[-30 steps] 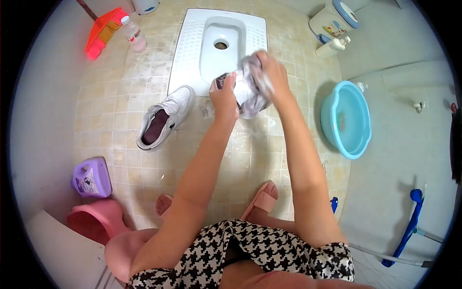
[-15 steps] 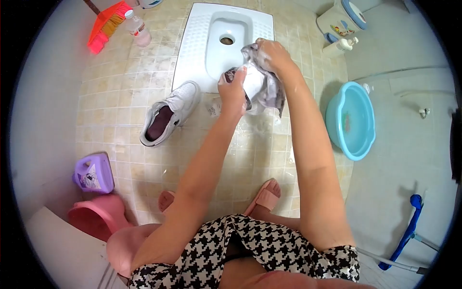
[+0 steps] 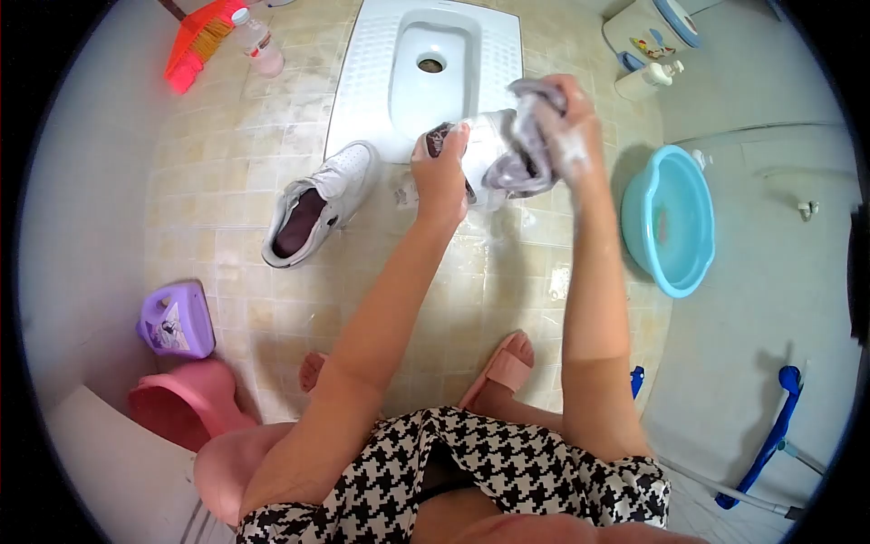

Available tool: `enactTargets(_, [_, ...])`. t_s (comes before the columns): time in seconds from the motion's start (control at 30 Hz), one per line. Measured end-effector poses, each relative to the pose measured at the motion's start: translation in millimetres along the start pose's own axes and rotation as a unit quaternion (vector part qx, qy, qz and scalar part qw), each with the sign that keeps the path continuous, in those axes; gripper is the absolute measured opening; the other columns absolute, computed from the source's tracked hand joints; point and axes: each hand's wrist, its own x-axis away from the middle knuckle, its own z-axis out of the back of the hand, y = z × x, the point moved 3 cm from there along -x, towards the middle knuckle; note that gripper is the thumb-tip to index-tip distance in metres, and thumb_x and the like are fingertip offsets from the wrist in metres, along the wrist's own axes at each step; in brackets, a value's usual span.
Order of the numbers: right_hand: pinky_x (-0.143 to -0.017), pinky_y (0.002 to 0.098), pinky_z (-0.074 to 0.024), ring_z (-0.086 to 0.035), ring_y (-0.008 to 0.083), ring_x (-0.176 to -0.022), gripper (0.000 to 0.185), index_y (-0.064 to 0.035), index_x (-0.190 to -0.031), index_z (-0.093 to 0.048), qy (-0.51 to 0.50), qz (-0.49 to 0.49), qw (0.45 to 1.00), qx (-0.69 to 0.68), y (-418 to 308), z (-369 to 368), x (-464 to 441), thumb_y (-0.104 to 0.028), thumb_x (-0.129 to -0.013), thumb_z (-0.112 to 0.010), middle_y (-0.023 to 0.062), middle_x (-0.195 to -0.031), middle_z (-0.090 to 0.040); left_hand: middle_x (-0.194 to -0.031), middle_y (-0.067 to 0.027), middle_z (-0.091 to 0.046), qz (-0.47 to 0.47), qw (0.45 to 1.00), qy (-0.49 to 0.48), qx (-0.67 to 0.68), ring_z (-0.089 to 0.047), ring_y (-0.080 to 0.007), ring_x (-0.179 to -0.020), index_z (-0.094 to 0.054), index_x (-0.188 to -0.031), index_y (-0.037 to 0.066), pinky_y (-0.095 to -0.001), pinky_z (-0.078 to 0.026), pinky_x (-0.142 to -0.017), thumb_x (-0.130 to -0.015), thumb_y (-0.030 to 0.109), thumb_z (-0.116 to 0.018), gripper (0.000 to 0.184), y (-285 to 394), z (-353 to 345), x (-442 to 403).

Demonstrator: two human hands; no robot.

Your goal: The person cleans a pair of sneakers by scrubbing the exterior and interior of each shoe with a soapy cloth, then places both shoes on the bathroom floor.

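Observation:
My left hand (image 3: 441, 177) grips a white shoe (image 3: 485, 145) by its dark-lined opening, just in front of the squat toilet (image 3: 362, 82). A wet grey cloth (image 3: 528, 150) is bunched in my right hand (image 3: 573, 127), which has white foam on it. The cloth lies against the right end of the held shoe and hides part of it. Another white shoe (image 3: 349, 177) with a dark red insole stands on the tiled floor, left of my left hand.
A blue basin (image 3: 666, 222) stands at the right wall, with a pump bottle (image 3: 645, 82) and a lidded bin (image 3: 643, 34) behind it. At the left are a clear bottle (image 3: 259, 47), a broom (image 3: 201, 41), a purple jug (image 3: 178, 322) and a pink bucket (image 3: 195, 399).
My right hand has moved to the right with the cloth, off the middle of the held shoe to its right end. My left hand keeps its grip. The view has shifted slightly.

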Motion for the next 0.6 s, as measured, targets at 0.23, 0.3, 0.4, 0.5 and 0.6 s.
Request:
enactTargets(0.23, [-0.068, 0.0379, -0.0461, -0.054, 0.03, -0.086, 0.027, -0.0075, -0.092, -0.053, 0.222, 0.08, 0.962, 0.136, -18, -49, 54, -0.009, -0.067, -0.066, 0.0115, -0.089, -0.054, -0.09, -0.0076, -0.06, 0.009, 0.999, 0.036, 0.032, -0.058, -0.012, -0.081, -0.054, -0.095, -0.004, -0.0252, -0.048, -0.072, -0.08, 0.007, -0.062, 0.02, 1, -6, -6])
enactTargets(0.3, [-0.068, 0.0382, -0.0461, -0.053, 0.0308, -0.085, 0.031, -0.0072, -0.093, -0.052, 0.271, 0.095, 0.951, 0.116, -10, -53, 63, -0.004, -0.065, -0.066, 0.0119, -0.09, -0.053, -0.09, -0.0075, -0.06, 0.016, 0.998, 0.049, 0.029, -0.058, -0.0119, -0.081, -0.053, -0.096, -0.004, -0.0251, -0.048, -0.072, -0.08, 0.006, -0.062, 0.02, 3, -8, -4])
enactTargets(0.4, [-0.068, 0.0385, -0.0475, -0.054, 0.0314, -0.086, 0.039, -0.0082, -0.095, -0.052, 0.306, 0.123, 0.94, 0.086, 7, -59, 75, -0.007, -0.061, -0.07, 0.0121, -0.092, -0.052, -0.091, -0.0073, -0.06, 0.024, 0.999, 0.039, 0.022, -0.057, -0.0118, -0.082, -0.053, -0.097, -0.003, -0.0253, -0.047, -0.073, -0.08, 0.006, -0.062, 0.022, 0, -5, 0])
enactTargets(0.5, [-0.07, 0.0397, -0.0463, -0.053, 0.0323, -0.088, 0.035, -0.0068, -0.095, -0.049, 0.299, 0.087, 0.948, 0.061, 17, -59, 85, -0.003, -0.065, -0.066, 0.0128, -0.093, -0.052, -0.091, -0.0071, -0.059, 0.013, 0.999, 0.026, 0.026, -0.056, -0.0124, -0.083, -0.053, -0.098, -0.003, -0.0263, -0.046, -0.074, -0.08, 0.007, -0.063, 0.023, -11, 1, -2])
enactTargets(0.6, [-0.071, 0.0395, -0.046, -0.054, 0.0325, -0.083, 0.03, -0.0059, -0.092, -0.048, 0.266, -0.04, 0.963, 0.015, 41, -71, 100, -0.002, -0.067, -0.065, 0.0129, -0.089, -0.051, -0.091, -0.0075, -0.058, -0.007, 0.997, 0.056, 0.045, -0.057, -0.0143, -0.082, -0.053, -0.099, -0.003, -0.0268, -0.047, -0.073, -0.08, 0.009, -0.063, 0.025, -9, -4, -4])
